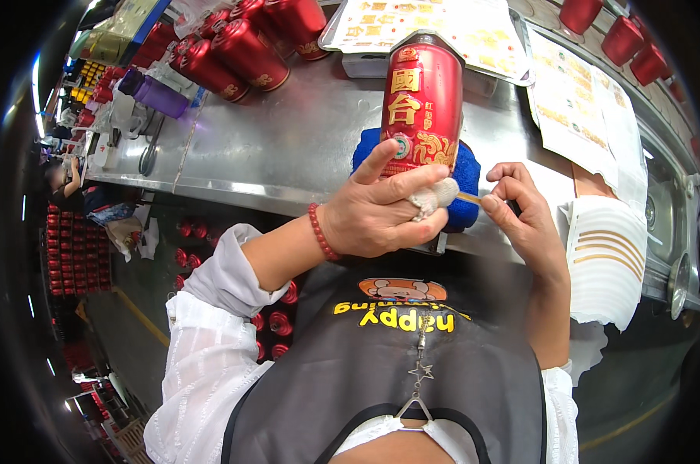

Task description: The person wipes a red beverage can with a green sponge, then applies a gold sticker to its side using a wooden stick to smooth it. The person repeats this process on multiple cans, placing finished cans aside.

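on the bench (280,147), the glossy red bottle (426,97) rests against a blue pad (467,179): likely heavy, slick, breakable; best held round the body. the left hand (381,207) meets its lower end, grip unclear; the right hand (526,215) pinches a bendy-looking strip (469,198).

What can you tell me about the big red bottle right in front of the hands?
The red bottle looks shiny and smooth, with gold lettering, a gold dragon-like design and a small round emblem near its base. Its shoulders slope to a short, dark top pointing away from the person. It lies over a blue cloth. The left hand is at its lower end, hiding part of it; the right hand is apart from it.
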`<state>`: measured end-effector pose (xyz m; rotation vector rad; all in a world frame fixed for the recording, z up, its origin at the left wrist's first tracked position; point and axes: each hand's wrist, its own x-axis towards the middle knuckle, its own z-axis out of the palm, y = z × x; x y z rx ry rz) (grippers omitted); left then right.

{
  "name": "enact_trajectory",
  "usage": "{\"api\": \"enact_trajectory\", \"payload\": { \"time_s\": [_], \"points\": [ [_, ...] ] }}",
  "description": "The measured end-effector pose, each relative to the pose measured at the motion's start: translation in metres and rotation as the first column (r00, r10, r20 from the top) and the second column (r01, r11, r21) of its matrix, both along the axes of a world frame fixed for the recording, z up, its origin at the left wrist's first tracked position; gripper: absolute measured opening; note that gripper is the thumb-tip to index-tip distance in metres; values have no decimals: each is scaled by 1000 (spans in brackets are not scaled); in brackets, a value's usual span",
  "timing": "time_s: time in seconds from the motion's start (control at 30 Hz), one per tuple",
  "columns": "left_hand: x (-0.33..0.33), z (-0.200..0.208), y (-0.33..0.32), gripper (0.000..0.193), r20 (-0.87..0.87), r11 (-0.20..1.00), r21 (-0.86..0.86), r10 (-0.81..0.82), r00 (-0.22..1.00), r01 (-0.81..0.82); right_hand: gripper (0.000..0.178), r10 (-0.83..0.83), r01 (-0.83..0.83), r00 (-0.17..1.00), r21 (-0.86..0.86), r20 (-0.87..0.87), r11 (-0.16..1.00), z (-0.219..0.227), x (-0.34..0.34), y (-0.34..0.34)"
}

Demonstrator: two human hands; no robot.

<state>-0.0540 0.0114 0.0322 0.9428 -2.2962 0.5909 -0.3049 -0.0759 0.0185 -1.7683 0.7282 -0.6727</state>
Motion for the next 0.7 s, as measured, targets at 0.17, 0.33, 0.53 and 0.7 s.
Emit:
{"api": "enact_trajectory", "payload": {
  "time_s": [0.17, 0.33, 0.53, 0.7],
  "points": [
    [3, -4, 3, 60, -371, 974, 179, 199, 907, -140, 27, 39, -39, 999, -13, -1, 999, -2, 3, -2],
    [10, -34, 17, 48, -585, 966, 235, 227, 779, -105, 28, 9, -10, 1000, -2, -24, 1000, 7, 5, 0],
    [16, -30, 34, 22, -324, 987, 88, 159, 933, -137, 27, -16, 17, 1000, 11, -17, 1000, 2, -1, -2],
    [18, -9, 21, 26, -179, 998, 64, 37, 983, -26, 29, -18, 19, 999, -30, 28, 999, -4, 3, -1]
  ]
}}
